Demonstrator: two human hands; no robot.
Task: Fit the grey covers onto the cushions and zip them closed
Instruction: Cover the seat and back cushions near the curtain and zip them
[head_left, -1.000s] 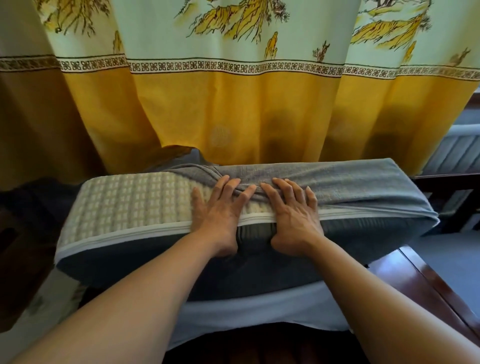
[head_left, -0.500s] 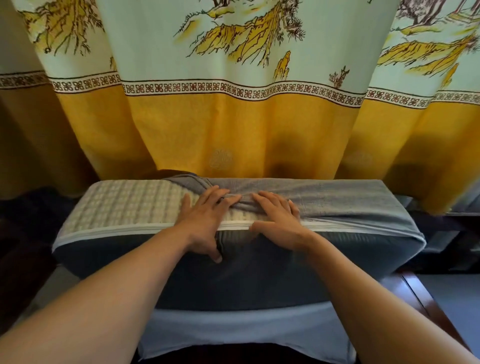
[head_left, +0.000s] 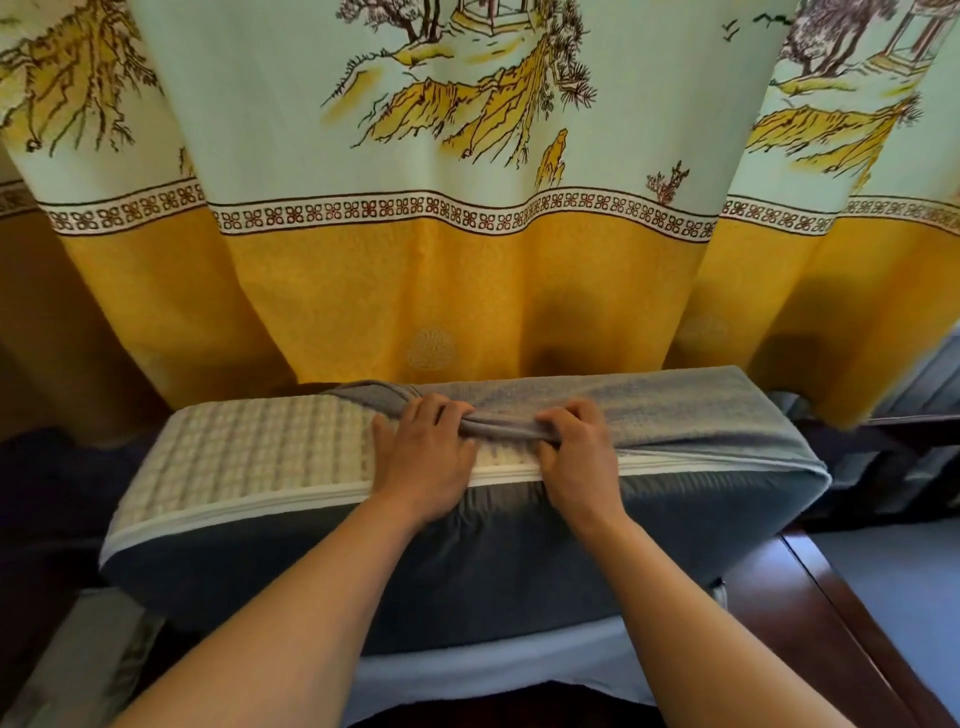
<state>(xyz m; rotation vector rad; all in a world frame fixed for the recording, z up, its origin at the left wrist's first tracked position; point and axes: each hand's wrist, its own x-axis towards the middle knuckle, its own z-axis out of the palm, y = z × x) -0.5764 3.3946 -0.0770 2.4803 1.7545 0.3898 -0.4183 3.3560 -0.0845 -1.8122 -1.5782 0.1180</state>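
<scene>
- The cushion (head_left: 249, 457) lies on its side in front of the curtain (head_left: 415, 291), its pale quilted face bare on the left half.
- The cover (head_left: 675, 410) sheathes the right half; its bunched edge sits mid-cushion.
- The left hand (head_left: 423, 457) and right hand (head_left: 576, 452) both have a narrow grip, fingers curled into that bunched fold, side by side.
- To do this well: drag the fold leftward in short pulls, keeping both edges level so the cover does not twist.
- Press the cushion down with the heels of the hands to ease the fabric past.
- Seat the far-left corners before zipping; I cannot see the zip pull.
</scene>
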